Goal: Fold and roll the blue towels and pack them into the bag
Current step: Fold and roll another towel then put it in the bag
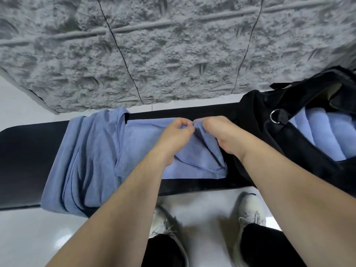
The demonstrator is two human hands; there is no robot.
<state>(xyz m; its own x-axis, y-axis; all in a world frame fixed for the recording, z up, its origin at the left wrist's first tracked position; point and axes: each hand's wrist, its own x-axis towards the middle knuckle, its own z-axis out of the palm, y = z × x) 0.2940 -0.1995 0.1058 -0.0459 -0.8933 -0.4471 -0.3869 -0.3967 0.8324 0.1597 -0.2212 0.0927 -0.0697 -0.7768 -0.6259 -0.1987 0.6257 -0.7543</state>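
Observation:
A small blue towel [142, 149] lies spread on a black bench [28, 160] in front of me. My left hand [173, 137] and my right hand [219, 135] meet at its far edge, each pinching the cloth there. A larger pile of blue towels [84, 160] drapes over the bench to the left and hangs off its near edge. At the right stands an open black bag [273, 143] with rolled blue towels [323, 135] lying side by side inside.
A rough grey stone wall [154, 54] rises just behind the bench. Pale glossy floor [38, 237] lies in front, with my white shoes [250, 211] below the bench edge. A metal ring [274, 116] hangs on the bag's strap.

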